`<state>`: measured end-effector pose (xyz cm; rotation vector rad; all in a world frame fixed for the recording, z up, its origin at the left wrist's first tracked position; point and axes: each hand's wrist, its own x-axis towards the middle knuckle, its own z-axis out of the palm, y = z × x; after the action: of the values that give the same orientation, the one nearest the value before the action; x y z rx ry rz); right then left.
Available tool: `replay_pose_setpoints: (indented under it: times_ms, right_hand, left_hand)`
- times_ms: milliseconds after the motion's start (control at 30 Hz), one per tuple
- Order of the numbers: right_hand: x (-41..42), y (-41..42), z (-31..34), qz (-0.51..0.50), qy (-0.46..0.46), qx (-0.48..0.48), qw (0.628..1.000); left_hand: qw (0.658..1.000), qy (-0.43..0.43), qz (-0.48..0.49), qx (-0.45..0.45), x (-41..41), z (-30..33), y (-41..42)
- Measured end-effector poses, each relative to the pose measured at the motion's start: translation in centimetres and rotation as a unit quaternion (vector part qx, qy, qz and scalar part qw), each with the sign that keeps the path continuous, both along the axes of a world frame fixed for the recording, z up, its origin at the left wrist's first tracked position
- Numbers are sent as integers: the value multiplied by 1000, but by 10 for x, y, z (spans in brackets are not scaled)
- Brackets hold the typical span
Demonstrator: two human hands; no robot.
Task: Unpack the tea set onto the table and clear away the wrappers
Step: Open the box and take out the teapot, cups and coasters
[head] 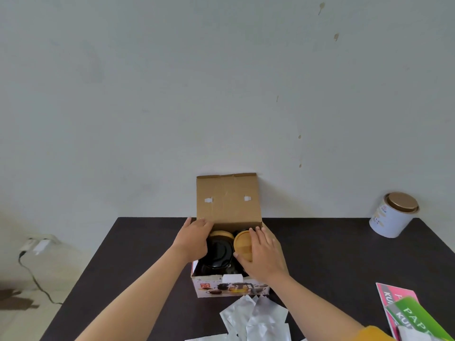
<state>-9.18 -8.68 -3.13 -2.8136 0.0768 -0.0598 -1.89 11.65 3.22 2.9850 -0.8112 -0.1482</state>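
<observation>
**Fingers reach into the open tea-set box**

Fingers (256, 233) of the right hand (263, 254) curl over the far edge of a round wooden lid (242, 244) while the thumb pinches its near edge, so the lid is held on the right side of the box. Left hand (194, 239) rests at the left wall of the cardboard box (231, 287), its fingers bent down over the rim toward the black pieces inside; whether they actually grip anything cannot be told, since the fingertips are hidden behind the hand.

Inside the box sits a black teapot (218, 254) with a glossy round top, and behind it the edge of a second wooden lid (220, 233) shows. A small white paper slip (232, 277) lies against the front wall of the box. The box flap (227, 198) stands upright against the wall behind, with two white tape remnants on it. The printed front panel shows pictures of the set.

The box stands near the middle of the dark table (332, 262), toward its far edge. Just in front of the box lies a heap of white wrappers (256, 318). At the far right corner a white tin (391, 215) with a brown lid sits tilted in the view. At the near right edge lie pink and green packets (408, 313). On the floor to the left, a cable (34, 279) runs from a wall socket
</observation>
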Motion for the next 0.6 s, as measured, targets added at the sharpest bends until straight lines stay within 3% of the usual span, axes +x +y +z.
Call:
replay_pose_setpoints:
  times_ms: [100,267,433,600]
  right_hand:
    - [-1,0,1,0,8,-4,1000]
    - [2,3,5,6,38,8,999]
    - [13,2,24,10,121,13,993]
    - [26,3,48,36,207,-54,976]
  left_hand:
    - [999,4,37,35,-4,3,8]
    - [987,83,95,97,-19,-31,10]
    - [986,83,137,39,-33,-56,0]
    - [988,77,130,36,-33,-58,2]
